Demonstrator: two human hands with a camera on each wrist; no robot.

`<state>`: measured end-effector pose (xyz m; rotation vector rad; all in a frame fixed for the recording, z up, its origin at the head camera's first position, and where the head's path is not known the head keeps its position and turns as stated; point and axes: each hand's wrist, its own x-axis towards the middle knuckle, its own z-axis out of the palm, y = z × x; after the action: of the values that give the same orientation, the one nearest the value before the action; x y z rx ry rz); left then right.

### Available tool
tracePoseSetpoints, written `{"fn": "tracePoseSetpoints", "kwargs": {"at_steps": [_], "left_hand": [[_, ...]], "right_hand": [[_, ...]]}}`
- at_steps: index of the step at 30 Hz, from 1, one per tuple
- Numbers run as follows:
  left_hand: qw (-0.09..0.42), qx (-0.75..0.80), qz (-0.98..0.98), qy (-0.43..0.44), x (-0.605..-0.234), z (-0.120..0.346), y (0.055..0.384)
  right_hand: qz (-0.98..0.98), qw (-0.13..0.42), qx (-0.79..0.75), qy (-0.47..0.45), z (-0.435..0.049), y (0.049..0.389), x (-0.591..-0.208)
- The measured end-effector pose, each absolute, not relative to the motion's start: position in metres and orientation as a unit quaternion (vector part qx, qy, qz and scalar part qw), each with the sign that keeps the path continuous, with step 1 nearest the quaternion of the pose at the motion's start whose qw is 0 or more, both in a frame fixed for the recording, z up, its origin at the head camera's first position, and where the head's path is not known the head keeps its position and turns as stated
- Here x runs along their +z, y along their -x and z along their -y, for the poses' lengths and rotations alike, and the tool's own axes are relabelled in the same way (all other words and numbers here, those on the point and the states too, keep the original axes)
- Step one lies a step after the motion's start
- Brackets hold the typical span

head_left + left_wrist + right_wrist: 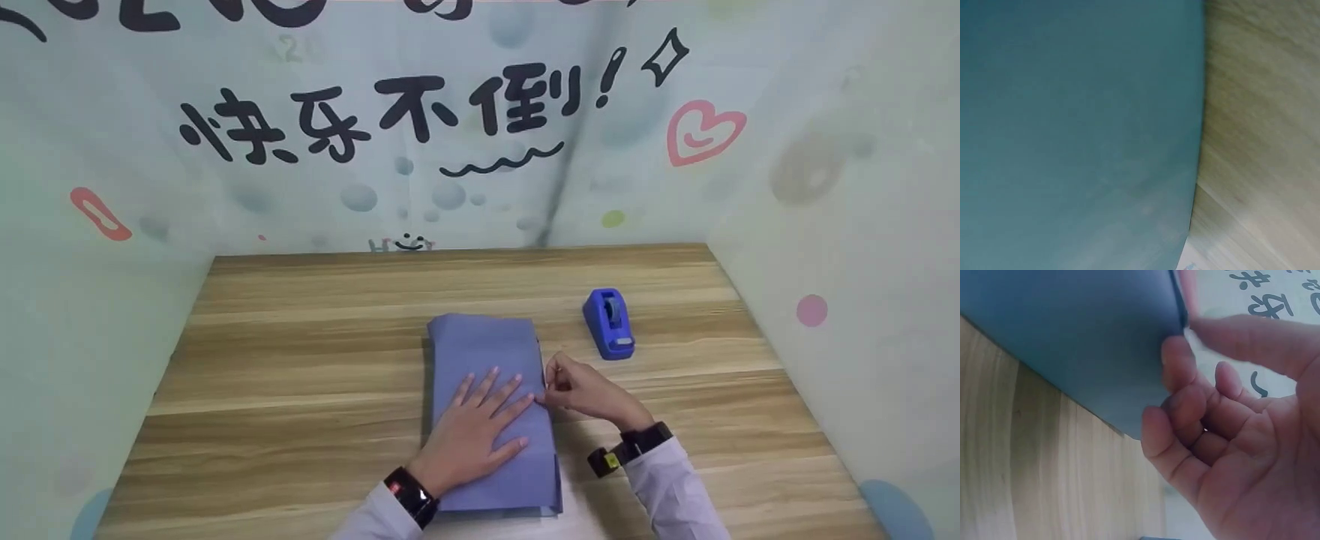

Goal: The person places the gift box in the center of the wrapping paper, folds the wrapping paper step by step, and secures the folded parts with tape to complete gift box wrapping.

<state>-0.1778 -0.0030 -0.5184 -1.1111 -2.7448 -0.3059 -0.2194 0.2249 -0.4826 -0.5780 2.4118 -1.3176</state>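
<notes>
A long, box-shaped package in blue wrapping paper (487, 341) lies on the wooden table. My left hand (469, 435) rests flat on its top with the fingers spread. At the package's right edge, my right hand (589, 386) has its fingers curled and pinches the edge of the blue paper between thumb and fingers. The right wrist view shows those fingertips (1178, 363) against the paper's side wall (1100, 354). Whether a strip of tape is between them cannot be made out. In the left wrist view only the blue paper (1078, 129) and table appear; the hand is out of sight.
A blue tape dispenser (609, 324) stands on the wooden table (300, 360), behind and right of the package. Something white (574, 521) shows beneath the package's near end. Printed cloth walls (465, 202) close off the back and both sides.
</notes>
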Motion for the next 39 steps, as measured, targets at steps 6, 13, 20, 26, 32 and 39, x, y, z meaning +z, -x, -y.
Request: {"fn": "tracePoseSetpoints", "kwargs": {"at_steps": [6,13,20,26,32,39], "left_hand": [[0.088,-0.102,0.917,0.376,-0.518,0.003,0.177],[0.077,-0.106,0.918,0.375,-0.519,0.004,0.177],[0.080,-0.105,0.918,0.374,-0.520,0.003,0.177],[0.078,-0.100,0.920,0.370,-0.517,0.004,0.177],[0.072,-0.097,0.921,0.370,-0.517,0.003,0.177],[0.119,-0.173,0.903,0.375,-0.518,0.008,0.177]], "right_hand": [[-0.865,0.156,-0.440,0.182,-0.225,0.219,-0.486],[-0.875,0.176,-0.422,0.161,-0.229,0.219,-0.489],[-0.832,0.229,-0.487,0.137,-0.227,0.210,-0.487],[-0.801,0.242,-0.523,0.161,-0.236,0.211,-0.513],[-0.788,0.250,-0.528,0.195,-0.241,0.199,-0.514],[-0.816,0.181,-0.521,0.172,-0.233,0.174,-0.502]]}}
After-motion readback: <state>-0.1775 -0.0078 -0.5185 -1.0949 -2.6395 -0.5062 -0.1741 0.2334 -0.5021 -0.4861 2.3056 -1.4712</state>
